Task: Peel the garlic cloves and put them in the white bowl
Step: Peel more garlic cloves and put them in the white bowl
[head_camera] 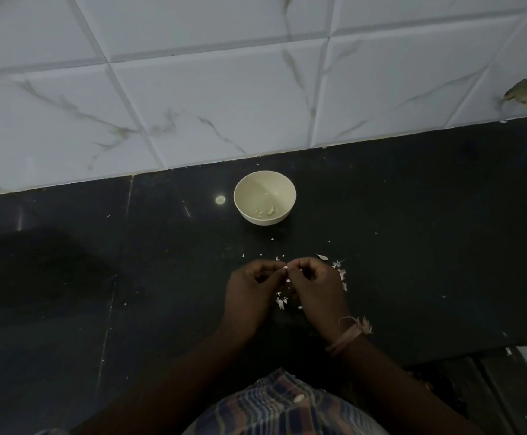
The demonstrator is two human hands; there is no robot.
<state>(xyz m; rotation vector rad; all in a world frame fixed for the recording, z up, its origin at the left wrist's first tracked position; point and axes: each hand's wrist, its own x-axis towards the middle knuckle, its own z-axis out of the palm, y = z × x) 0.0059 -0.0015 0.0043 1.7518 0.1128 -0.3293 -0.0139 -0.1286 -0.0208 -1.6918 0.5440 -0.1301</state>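
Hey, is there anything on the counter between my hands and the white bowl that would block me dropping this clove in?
Nothing visible blocks the way. The garlic clove is pinched between the left hand and right hand, and the white bowl sits straight ahead. Only tiny peel scraps lie flat on the black counter between them.

Bare forearms, a pinkish thread band (348, 335) on the right wrist, a plaid garment (287, 406).
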